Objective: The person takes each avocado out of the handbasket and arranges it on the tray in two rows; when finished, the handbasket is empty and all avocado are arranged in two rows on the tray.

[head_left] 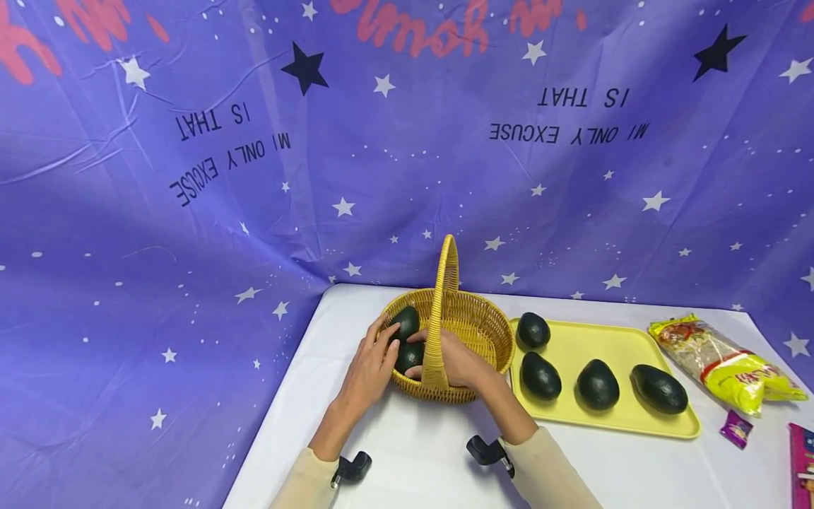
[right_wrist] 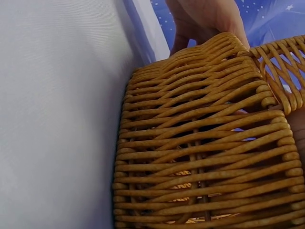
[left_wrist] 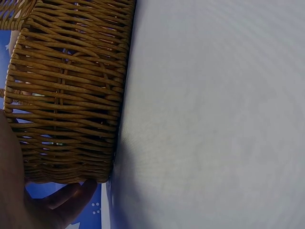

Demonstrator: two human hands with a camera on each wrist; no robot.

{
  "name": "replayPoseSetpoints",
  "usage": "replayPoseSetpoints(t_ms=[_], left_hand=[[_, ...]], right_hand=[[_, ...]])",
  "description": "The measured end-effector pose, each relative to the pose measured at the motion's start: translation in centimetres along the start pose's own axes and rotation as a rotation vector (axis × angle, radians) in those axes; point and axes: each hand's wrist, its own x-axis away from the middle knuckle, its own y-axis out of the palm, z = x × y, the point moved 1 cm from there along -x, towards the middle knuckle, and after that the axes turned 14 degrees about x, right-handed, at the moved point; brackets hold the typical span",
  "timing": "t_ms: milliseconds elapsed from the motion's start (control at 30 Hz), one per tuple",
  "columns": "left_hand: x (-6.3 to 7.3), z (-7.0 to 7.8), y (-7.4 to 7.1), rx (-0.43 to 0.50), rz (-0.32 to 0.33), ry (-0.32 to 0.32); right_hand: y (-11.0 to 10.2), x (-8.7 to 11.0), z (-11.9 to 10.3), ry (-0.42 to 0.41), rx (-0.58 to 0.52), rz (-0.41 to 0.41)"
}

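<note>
A yellow wicker basket (head_left: 483, 311) with a tall arched handle stands on the white table. Inside its left end lie two dark green avocados, a rear one (head_left: 408, 322) and a front one (head_left: 409, 358). My left hand (head_left: 369, 364) grips the basket's left side, some fingers against the outer wall in the left wrist view and others over the rim beside the avocados. Reaching in under the handle, my right hand (head_left: 451, 357) holds the front avocado between thumb and fingers. In the right wrist view the woven wall (right_wrist: 205, 143) hides most of that hand.
Right of the basket, against its side, lies a yellow tray (head_left: 610, 336) bearing several more avocados (head_left: 598, 385). Beyond it are a yellow food bag (head_left: 725, 360), a small purple packet (head_left: 736, 428) and a pink package (head_left: 803, 463). A purple star-printed cloth (head_left: 407, 177) hangs behind the table.
</note>
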Motion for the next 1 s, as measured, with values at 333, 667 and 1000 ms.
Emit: replayPoseSetpoints(t_ms=[333,667,1000], left_hand=[[0.10,0.17,-0.04,0.025,-0.024,-0.041],[0.11,0.19,-0.08,0.018,-0.032,-0.036],[0.15,0.14,-0.10,0.009,-0.027,-0.030]], right_hand=[[0.11,-0.01,0.07,-0.022,0.008,0.019],[-0.16,0.27,0.41,-0.075,0.055,0.065],[-0.73,0.63,0.60,-0.074,0.064,0.094]])
